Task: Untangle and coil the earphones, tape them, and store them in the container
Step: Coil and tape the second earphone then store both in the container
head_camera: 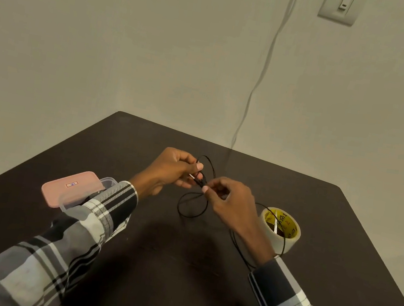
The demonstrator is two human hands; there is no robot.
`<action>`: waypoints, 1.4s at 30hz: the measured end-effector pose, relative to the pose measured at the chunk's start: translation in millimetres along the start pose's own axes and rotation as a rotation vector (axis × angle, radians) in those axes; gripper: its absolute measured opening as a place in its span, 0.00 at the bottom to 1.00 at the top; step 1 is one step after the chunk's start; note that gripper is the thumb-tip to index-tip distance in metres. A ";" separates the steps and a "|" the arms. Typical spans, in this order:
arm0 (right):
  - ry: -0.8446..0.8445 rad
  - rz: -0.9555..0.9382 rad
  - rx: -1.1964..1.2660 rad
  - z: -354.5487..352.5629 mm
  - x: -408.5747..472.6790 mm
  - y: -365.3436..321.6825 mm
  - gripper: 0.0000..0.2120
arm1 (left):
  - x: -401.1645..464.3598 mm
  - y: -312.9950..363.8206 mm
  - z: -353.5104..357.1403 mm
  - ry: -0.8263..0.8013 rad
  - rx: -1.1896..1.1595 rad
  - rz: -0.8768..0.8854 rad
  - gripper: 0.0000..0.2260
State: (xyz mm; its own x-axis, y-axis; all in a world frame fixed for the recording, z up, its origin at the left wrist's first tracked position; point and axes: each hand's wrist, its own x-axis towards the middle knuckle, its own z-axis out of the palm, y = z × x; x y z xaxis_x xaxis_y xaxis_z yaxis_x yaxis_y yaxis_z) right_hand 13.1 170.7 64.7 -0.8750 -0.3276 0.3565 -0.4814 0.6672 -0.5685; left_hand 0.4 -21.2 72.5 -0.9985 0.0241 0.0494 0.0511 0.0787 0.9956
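Single head-worn wide-angle view, looking forward and down from above the near edge of the dark counter [129,234]. Close over both forearms, entering at 7 and 5 o'clock. Faces a pale wall [134,36] at 12 o'clock, with a wall switch [339,5] at 1 o'clock.
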 end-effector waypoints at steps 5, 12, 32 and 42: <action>-0.012 0.002 -0.081 12.5 -2.3 4.1 0.08 | -0.8 0.2 3.0 0.018 -0.102 -0.040 0.06; -0.010 0.081 0.030 -2.9 -1.4 10.2 0.07 | -2.1 0.2 2.6 0.039 -0.299 -0.097 0.10; 0.188 0.173 0.468 -51.5 -0.6 13.2 0.04 | 7.1 -25.7 6.3 0.302 -0.101 -0.208 0.19; 0.041 0.069 0.420 -80.4 23.7 -6.7 0.01 | -2.1 23.8 21.5 0.579 0.601 0.212 0.13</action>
State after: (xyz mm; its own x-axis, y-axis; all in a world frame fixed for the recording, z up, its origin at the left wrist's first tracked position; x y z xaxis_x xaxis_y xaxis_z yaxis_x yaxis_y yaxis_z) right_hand -0.3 212.2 136.6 -0.9072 -0.2591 0.3315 -0.4084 0.3531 -0.8417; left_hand 4.2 2.1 94.4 -0.8111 -0.4014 0.4255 0.0766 0.6483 0.7575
